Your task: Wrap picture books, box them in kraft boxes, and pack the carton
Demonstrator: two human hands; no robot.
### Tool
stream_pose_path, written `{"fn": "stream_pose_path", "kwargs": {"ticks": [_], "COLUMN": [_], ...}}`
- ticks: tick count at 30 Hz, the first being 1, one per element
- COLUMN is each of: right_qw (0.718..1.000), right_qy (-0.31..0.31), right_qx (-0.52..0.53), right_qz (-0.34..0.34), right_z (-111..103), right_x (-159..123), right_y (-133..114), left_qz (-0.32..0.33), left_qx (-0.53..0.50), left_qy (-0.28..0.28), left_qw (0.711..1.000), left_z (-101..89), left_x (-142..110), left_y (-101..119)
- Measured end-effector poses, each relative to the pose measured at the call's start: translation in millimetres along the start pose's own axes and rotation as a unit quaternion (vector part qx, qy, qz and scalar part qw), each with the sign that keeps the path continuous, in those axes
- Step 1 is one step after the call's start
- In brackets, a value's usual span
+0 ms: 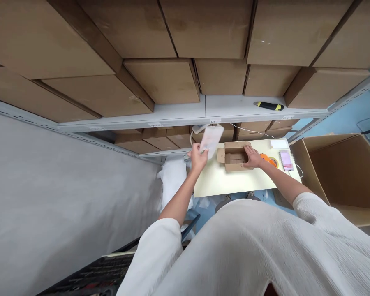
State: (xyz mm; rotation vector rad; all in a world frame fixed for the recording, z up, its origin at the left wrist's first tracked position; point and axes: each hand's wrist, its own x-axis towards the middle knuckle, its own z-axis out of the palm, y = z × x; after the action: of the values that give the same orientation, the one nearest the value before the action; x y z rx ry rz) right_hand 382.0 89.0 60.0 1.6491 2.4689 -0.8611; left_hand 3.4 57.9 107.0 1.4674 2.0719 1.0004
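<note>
Left fingers (196, 149) grip a blurred packet (212, 139)

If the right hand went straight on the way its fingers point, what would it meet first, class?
The open cardboard box, whose right end the right hand touches. Whether it would push the box or pass over the opening, depth leaves unclear.

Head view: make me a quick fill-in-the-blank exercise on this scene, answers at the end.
1. While the right hand touches the small open box, the ____ holds up a pale, flat item.
2. The cutter on the shelf is black and ____.
3. The tape dispenser on the table has a body coloured ____.
4. The large open box is made of ____.

Missing words: left hand; yellow; orange; cardboard.
</note>
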Motion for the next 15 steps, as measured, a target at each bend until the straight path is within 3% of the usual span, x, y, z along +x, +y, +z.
{"fn": "stream_pose_path", "kwargs": {"ticks": [3,6,11,15], "right_qw": [0.999,0.995,0.987,0.982], "right_qy": [0.035,0.061,0.072,0.071], "right_qx": [0.022,0.060,0.120,0.156], "right_qz": [0.010,0.045,0.076,0.075], "right_z": [6.9,12.9,14.3,12.8], "right_x": [-7.6,-18.2,-33.3,-39.6], "right_y": [1.8,7.9,21.3,26.4], "left_qz": [0.089,0.130,0.152,0.140], "left_qx": [0.048,0.116,0.154,0.174], "left_qy": [-0.085,-0.183,-0.280,-0.328], "left_qw": [0.991,0.968,0.935,0.918], "left_z": [20.5,47.4,87.5,107.6], "left_x": [-2.6,-6.6,-10.2,-10.9], "left_y": [38.0,62.4,72.8,75.3]}}
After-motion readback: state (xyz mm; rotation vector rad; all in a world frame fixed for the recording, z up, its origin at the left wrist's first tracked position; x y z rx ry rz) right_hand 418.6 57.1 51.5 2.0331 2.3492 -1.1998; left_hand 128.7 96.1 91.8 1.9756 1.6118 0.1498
